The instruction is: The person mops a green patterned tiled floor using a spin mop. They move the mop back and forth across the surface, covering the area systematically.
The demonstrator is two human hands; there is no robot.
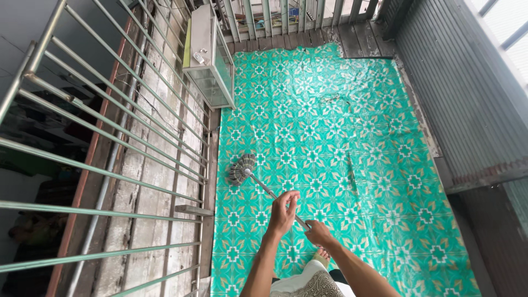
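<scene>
Head view: left hand (283, 212), right hand (318, 232) grip mop (242, 168)

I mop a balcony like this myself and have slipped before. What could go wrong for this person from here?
1. The patterned floor sheet looks smooth and the foot seems bare: once wet, a slip is possible.
2. A wrinkle in the sheet could catch the mop head or trip a step.
3. The mop head works close to the railing; a hard push by the left hand and right hand could jam it between the bars.
</scene>
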